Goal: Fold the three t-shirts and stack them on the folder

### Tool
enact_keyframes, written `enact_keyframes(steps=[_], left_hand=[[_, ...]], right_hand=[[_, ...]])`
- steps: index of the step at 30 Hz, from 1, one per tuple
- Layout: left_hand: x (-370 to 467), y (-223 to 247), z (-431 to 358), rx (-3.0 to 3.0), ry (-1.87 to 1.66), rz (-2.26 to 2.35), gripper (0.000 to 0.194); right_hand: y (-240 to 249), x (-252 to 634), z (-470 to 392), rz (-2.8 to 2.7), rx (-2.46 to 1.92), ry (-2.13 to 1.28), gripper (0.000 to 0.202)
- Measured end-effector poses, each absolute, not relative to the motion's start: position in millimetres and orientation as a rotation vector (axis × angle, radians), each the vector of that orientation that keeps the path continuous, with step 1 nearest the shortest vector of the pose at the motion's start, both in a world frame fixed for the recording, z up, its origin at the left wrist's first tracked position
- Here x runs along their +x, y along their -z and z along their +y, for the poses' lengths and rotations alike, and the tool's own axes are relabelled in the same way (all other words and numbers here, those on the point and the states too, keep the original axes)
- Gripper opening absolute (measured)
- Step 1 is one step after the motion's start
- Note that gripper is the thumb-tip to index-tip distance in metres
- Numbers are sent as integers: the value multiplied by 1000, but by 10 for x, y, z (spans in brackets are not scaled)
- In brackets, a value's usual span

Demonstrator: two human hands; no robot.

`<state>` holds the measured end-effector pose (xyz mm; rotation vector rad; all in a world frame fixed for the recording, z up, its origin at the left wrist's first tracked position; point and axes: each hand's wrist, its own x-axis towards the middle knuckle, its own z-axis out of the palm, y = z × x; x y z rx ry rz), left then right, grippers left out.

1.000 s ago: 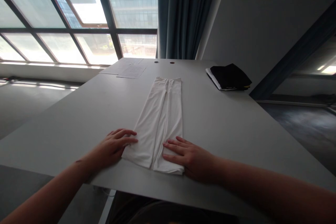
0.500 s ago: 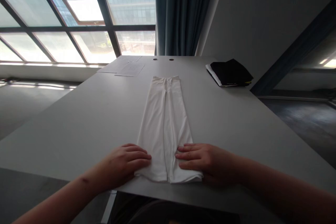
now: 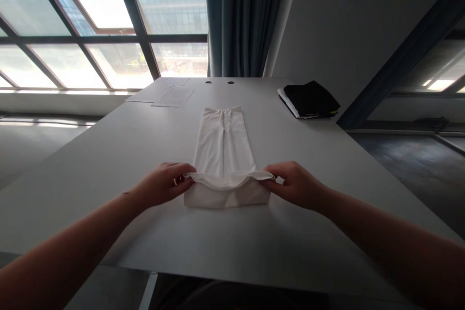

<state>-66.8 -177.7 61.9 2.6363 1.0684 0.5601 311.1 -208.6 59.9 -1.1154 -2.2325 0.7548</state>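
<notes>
White trousers [image 3: 227, 143] lie lengthwise on the table, waistband at the far end and the two legs side by side. The near hem is lifted off the table and folded up toward the waist. My left hand [image 3: 167, 181] pinches the left corner of that hem between thumb and fingers. At the opposite corner, my right hand [image 3: 292, 184] grips the hem in the same way. Between the hands the raised edge sags slightly in the middle. The upper part of the trousers lies flat.
The light grey table [image 3: 152, 140] reaches back toward a window and a blue curtain [image 3: 243, 19]. Sheets of paper [image 3: 172, 97] lie at the far left. A black folded stack [image 3: 310, 99] with white beneath it sits at the far right.
Both hands, which lay flat on the lower legs, have taken hold of the hem corners. They have lifted the hem and moved it away from me, folding the legs upward.
</notes>
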Motion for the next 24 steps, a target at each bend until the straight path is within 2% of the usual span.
enact_keyframes(steps=[3,9,21,24], left_hand=[[-646,-471,-1419,2564,-455,1254,36],[-650,-157,-1076,2419,-411,1384,43],[-678,-78,-1080,2284,-481,1496,43],[-676,-102,-1096,2273,-511,1544,38]], right_hand=[[-434,3108,-1786,-2115,-1303,-785,48],[-113,3122,-1428,-2017,-1367,-774,40],[58,3196,-1316,-2046,-1451,-456,23],[47,3200,-1337,-2086,-1386,-349,14]])
